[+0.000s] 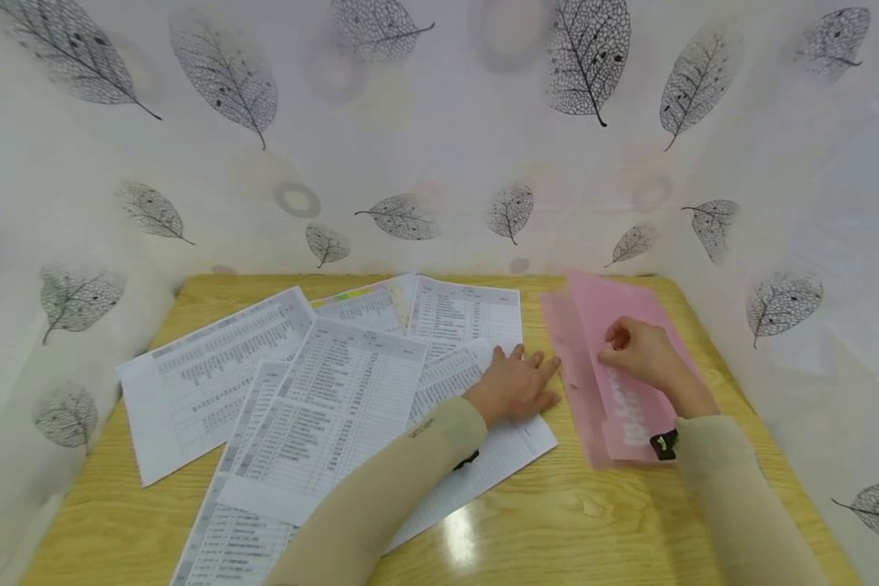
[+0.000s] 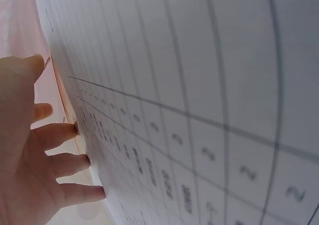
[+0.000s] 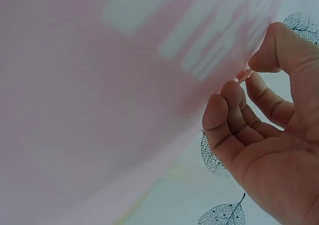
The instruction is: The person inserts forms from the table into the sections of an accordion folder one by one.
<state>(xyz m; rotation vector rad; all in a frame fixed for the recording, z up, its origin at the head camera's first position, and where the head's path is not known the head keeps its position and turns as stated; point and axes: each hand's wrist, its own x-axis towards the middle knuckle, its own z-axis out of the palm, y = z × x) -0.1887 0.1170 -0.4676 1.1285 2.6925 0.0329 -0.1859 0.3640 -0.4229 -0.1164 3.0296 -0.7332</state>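
Observation:
My left hand (image 1: 514, 386) lies with its fingers spread on a printed sheet (image 1: 516, 452) at the right side of the paper pile. In the left wrist view the fingertips (image 2: 92, 191) reach the sheet's edge. A pink translucent folder (image 1: 615, 301) with white lettering lies to the right, its top cover lifted off the lower layer. My right hand (image 1: 643, 352) pinches that cover between thumb and curled fingers. In the right wrist view the pink cover (image 3: 99, 115) bends away from the fingers; the exact pinch spot is partly hidden.
Several overlapping printed table sheets (image 1: 337, 407) spread over the left and middle of the wooden table (image 1: 557, 521). A colourful sheet edge (image 1: 355, 295) shows at the back. White leaf-patterned cloth (image 1: 439, 146) stands behind and along both sides.

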